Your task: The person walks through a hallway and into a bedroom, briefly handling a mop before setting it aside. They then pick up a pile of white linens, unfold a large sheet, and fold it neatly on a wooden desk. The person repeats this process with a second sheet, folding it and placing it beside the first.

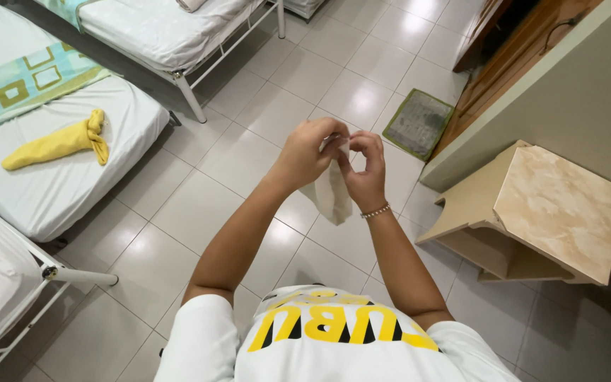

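A small white cloth (332, 192) hangs in front of me above the tiled floor. My left hand (307, 151) and my right hand (366, 167) pinch its top edge together, fingers touching. The cloth droops down between my wrists. A beaded bracelet (375, 211) sits on my right wrist. On the bed at the left lies a yellow towel (58, 141) rolled into a long shape with a knotted end.
White metal-framed beds (58, 184) stand at the left and at the top (171, 35). A small beige side table (532, 212) stands at the right by a wall. A green doormat (419, 124) lies near a wooden door. Glossy floor tiles (199, 205) lie between.
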